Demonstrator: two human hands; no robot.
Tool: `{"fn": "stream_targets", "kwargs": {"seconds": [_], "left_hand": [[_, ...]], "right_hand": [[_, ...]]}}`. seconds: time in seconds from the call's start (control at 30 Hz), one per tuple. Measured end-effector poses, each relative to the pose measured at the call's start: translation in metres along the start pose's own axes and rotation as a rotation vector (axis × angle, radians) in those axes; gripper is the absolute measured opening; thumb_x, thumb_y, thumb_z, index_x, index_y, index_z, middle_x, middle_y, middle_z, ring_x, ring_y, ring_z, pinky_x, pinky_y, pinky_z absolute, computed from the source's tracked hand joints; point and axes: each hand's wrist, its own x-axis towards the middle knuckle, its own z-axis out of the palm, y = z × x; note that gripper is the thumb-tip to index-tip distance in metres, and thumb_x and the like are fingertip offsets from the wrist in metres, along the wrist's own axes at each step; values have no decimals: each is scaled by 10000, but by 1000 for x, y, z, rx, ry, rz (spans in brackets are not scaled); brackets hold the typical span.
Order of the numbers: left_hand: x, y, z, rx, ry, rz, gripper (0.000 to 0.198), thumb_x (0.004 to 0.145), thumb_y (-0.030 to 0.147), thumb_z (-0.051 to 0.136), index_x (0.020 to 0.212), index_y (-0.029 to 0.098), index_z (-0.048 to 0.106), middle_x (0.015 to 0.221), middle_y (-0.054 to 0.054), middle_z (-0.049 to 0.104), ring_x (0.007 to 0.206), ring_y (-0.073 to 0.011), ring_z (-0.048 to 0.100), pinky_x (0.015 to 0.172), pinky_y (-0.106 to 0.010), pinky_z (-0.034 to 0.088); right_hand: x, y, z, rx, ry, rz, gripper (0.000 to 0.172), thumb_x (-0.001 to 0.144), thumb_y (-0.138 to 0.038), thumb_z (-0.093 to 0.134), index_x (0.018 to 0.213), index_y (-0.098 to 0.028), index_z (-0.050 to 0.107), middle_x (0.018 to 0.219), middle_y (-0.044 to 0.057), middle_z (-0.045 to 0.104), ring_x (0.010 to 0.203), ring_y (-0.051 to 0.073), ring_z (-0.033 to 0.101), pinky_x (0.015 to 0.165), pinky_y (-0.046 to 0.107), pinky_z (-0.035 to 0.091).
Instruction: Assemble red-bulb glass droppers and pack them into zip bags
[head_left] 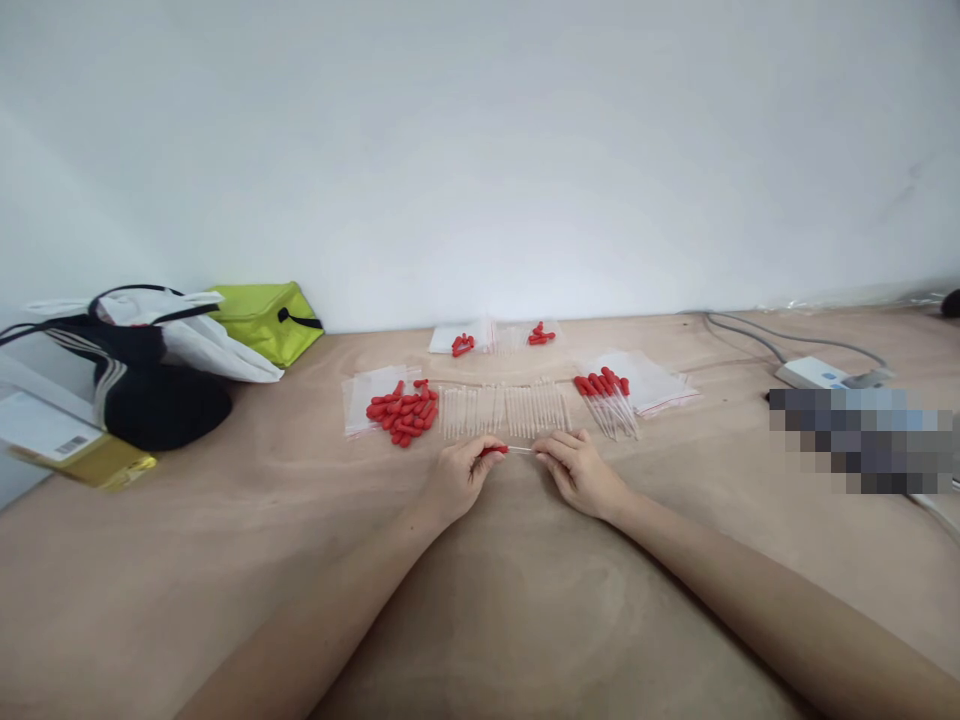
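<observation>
Between thumb and fingers, my left hand [463, 474] pinches a red rubber dropper bulb [495, 450]. A thin clear dropper tube [520, 450] runs from it to my right hand [576, 472], whose closed fingertips grip its other end. How deep the tube sits in the bulb is hidden. Left of my hands lies a pile of loose red bulbs [405, 412], partly on a clear zip bag [360, 402]. Just beyond my hands are two rows of clear tubes [472, 410]. To the right, several droppers with red bulbs fitted [606, 400] lie side by side.
Farther back are small groups of red bulbs [463, 345] on clear bags, near the wall. More zip bags [660, 385] lie at right, with a power strip [814, 373], its cable and a blurred-out object. A dark cap [161, 405], green bag [259, 322] and gold packet [82, 460] are left.
</observation>
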Motion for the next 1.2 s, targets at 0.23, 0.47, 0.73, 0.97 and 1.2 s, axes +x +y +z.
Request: {"fn": "stream_targets", "kwargs": {"seconds": [0.23, 0.47, 0.73, 0.97, 1.2], "left_hand": [[0, 0, 0, -18, -37, 126, 187, 860, 236, 424, 832, 175, 598, 780, -32, 650, 736, -136, 596, 687, -255, 458], [-1, -1, 1, 54, -67, 125, 199, 858, 250, 416, 823, 180, 599, 772, -38, 650, 738, -146, 591, 705, -275, 453], [-2, -3, 3, 143, -67, 254, 171, 858, 246, 427, 813, 166, 572, 752, -31, 643, 704, -141, 576, 698, -281, 417], [-2, -1, 4, 172, -69, 294, 164, 857, 228, 416, 790, 160, 549, 741, -34, 629, 688, -140, 556, 685, -282, 400], [-2, -3, 5, 171, -46, 310, 145, 848, 224, 433, 788, 156, 545, 736, -34, 625, 689, -143, 549, 679, -280, 404]], "right_hand": [[1, 5, -6, -29, -56, -52, 235, 858, -176, 361, 891, -200, 593, 794, 26, 621, 722, 123, 537, 693, 293, 242], [2, -1, -9, -190, -36, -67, 225, 840, -195, 391, 845, -196, 616, 737, 29, 619, 664, 122, 511, 646, 298, 199], [1, -1, -8, -161, -52, -108, 238, 845, -200, 368, 795, -183, 600, 677, 19, 600, 619, 120, 477, 645, 300, 194], [3, -5, -5, -96, -67, -90, 255, 857, -208, 346, 754, -174, 577, 667, 16, 585, 610, 119, 473, 641, 283, 206], [6, -8, 0, -39, -64, -64, 261, 863, -223, 346, 744, -165, 570, 663, 13, 584, 597, 117, 470, 631, 273, 213]]}}
